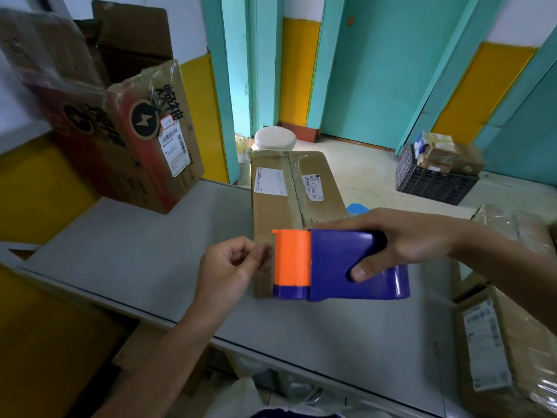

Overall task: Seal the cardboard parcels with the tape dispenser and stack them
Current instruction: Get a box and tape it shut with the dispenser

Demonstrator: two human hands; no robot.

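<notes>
A long flat cardboard parcel (pixel 294 188) with white labels lies on the grey table (pixel 126 254), running away from me. My right hand (pixel 401 239) grips a blue tape dispenser (pixel 340 263) with an orange front, held over the parcel's near end. My left hand (pixel 232 267) pinches the clear tape end just left of the orange part, over the parcel's near left corner. The parcel's near end is hidden behind the dispenser.
A big open cardboard box (pixel 120 128) stands at the table's back left. Taped parcels (pixel 506 354) lie at the right, one nearer and one (pixel 512 227) further back. A black crate (pixel 434 179) with packages and a white stool (pixel 275 140) stand on the floor beyond.
</notes>
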